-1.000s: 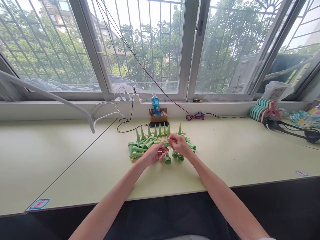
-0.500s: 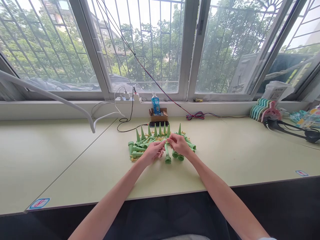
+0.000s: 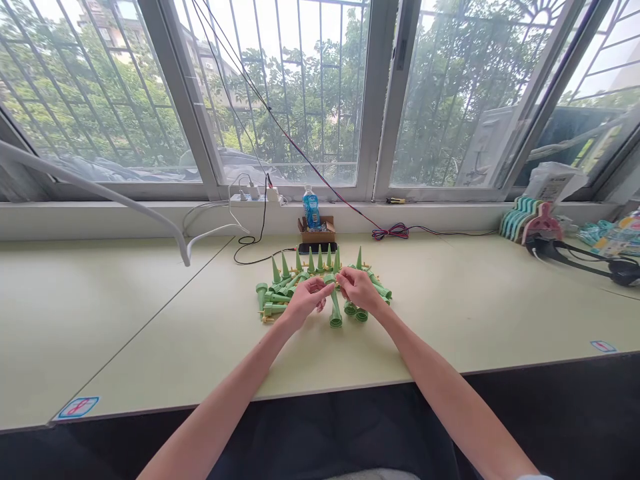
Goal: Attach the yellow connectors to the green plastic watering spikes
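Both of my hands meet over a cluster of green plastic plant watering spikes with small yellow valves. My left hand (image 3: 309, 299) is closed around a green watering spike (image 3: 329, 279), whose wide collar shows above the thumb; the rest of it is hidden. Close beside it, my right hand (image 3: 356, 287) is pinched at the fingertips; what lies in the pinch is too small to make out. Below the hands another spike (image 3: 335, 315) lies with its round open end toward me. Several spikes stand point up behind, among them one spike (image 3: 359, 259) at the right.
Loose spikes (image 3: 276, 298) lie piled to the left of my hands. Behind the cluster are a phone (image 3: 318, 248) on a black cable, a small cardboard box (image 3: 320, 236) and a blue-labelled bottle (image 3: 311, 209). A bundled wire (image 3: 391, 231) and black headgear (image 3: 575, 257) are farther right.
The fingers of my left hand have shifted, and the collar of the held spike now shows above the thumb. My right hand has barely moved.
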Tool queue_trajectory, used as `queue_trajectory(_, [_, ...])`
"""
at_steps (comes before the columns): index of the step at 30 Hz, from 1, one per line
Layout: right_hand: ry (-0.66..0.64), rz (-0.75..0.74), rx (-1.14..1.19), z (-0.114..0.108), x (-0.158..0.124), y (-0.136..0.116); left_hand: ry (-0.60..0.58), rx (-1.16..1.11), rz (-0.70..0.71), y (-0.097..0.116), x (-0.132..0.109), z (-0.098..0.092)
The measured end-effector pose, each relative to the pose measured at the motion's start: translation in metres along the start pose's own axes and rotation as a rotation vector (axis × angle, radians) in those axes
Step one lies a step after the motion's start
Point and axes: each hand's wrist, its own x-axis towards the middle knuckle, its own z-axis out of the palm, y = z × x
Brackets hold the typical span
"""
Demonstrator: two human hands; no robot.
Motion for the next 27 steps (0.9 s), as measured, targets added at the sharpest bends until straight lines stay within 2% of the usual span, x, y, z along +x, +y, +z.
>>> queue_trajectory(12, [-0.01,0.094,0.093,-0.0019,-0.0008,-0.0057,0.046,0.045,0.133,-0.0012,0.0018,0.0051])
queue_trajectory(22, [-0.061,0.245,0.347,-0.0016,0.002,-0.0002,0.042,0.101,0.138,0.0036,-0.002,0.0074])
queue_trajectory(27, [-0.094,0.254,0.421,-0.003,0.0018,-0.0014,0.029,0.084,0.156,0.0042,-0.002,0.0073])
